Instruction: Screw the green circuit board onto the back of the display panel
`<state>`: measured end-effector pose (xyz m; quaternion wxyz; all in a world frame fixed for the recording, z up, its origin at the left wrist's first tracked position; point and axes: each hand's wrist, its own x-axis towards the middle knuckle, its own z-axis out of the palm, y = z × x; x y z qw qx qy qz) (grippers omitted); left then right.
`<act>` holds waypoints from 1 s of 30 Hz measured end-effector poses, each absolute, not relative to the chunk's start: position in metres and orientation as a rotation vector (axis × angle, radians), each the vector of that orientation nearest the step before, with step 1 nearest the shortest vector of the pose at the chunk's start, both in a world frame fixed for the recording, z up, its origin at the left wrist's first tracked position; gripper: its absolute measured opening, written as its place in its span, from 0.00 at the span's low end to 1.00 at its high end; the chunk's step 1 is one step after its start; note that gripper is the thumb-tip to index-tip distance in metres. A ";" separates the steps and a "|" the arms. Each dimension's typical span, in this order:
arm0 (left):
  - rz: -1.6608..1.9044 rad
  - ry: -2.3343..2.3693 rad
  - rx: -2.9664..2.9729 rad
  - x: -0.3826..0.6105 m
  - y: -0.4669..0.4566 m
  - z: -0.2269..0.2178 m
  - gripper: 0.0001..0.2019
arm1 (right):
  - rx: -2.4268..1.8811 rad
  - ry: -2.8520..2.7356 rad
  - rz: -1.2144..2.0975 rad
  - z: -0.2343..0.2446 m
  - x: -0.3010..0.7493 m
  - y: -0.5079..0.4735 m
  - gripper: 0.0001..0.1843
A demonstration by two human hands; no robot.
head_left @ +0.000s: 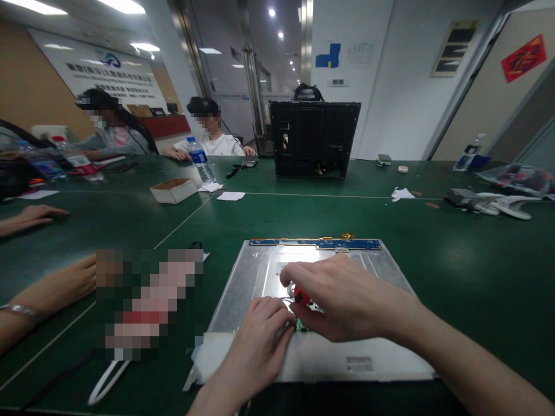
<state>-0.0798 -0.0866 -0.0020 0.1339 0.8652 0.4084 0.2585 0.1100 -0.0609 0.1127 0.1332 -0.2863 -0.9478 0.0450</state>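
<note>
A flat metal-backed display panel (234, 289) lies on the green table in front of me. Along its far edge runs a blue circuit strip (286, 244). My right hand (342, 294) is closed around a red-and-black screwdriver (300, 296) over the middle of the panel; its tip is hidden. Just left of it, my left hand (266, 329) rests on the panel with fingers curled together beside a small green circuit board (302, 325). Whatever those fingertips hold, if anything, is out of sight.
A black monitor housing (314, 138) stands at the back. Another person's hand (82, 277) rests at left, near a blurred-out pink object (160, 294). A small open box (173, 190) and a water bottle (200, 160) stand beyond. Grey-white parts (489, 202) lie at right.
</note>
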 end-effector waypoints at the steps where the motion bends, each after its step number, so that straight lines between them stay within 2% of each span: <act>1: 0.738 1.179 2.506 -0.080 -0.087 -0.002 0.08 | -0.820 -2.757 0.156 0.114 0.111 -0.061 0.09; 8: 0.739 1.177 2.497 -0.082 -0.086 -0.005 0.08 | -0.876 -2.739 0.141 0.113 0.112 -0.059 0.09; 12: 0.738 1.186 2.511 -0.081 -0.087 -0.004 0.07 | -0.902 -2.740 0.108 0.114 0.112 -0.060 0.04; 20: 0.752 1.158 2.511 -0.081 -0.087 -0.005 0.08 | -0.901 -2.748 0.088 0.113 0.112 -0.059 0.08; 24: 0.723 1.185 2.504 -0.080 -0.087 -0.002 0.08 | -0.919 -2.738 0.069 0.113 0.111 -0.059 0.05; 27: 0.722 1.171 2.502 -0.080 -0.087 -0.002 0.08 | -0.863 -2.758 0.122 0.116 0.112 -0.061 0.10; 30: 0.741 1.167 2.511 -0.080 -0.087 -0.003 0.09 | -0.838 -2.780 0.153 0.117 0.114 -0.061 0.09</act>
